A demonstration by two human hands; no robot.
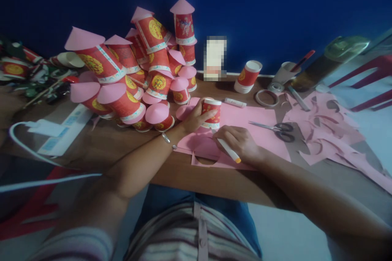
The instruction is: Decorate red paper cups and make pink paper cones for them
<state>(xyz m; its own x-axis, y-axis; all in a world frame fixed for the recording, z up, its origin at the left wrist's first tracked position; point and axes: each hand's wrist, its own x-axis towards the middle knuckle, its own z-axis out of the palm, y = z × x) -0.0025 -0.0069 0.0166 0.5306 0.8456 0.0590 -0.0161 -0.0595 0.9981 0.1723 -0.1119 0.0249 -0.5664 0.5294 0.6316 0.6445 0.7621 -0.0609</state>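
Nearest, at the front edge of the brown wooden table [171, 173]: right hand [241, 142], fingers curled and pressed together around a slim white pen with an orange end [229, 151]. Long axis slanting from the orange end by the wrist up and left to the tip, aimed at the foot of the cup. Underneath, a flat matte pink paper sheet [254, 116] with curved cut-outs along its near edge.

Just beyond and left of the pen tip, upright on the sheet: red paper cup with a gold medallion and white rims [211, 113]. Clasped from the left by the left hand [192, 119], thumb across the front, other fingers wrapped behind. Pen tip just beside the base; contact impossible to tell.

Farther right, grey-handled steel scissors [280, 129] lying flat, then curled pink paper scraps [324, 130]. Beyond, a white glue stick [235, 102] and a clear tape ring [267, 98]. Far left, a heaped pile of glossy red cups capped with pink paper cones [137, 73], against a dark blue wall [275, 8].
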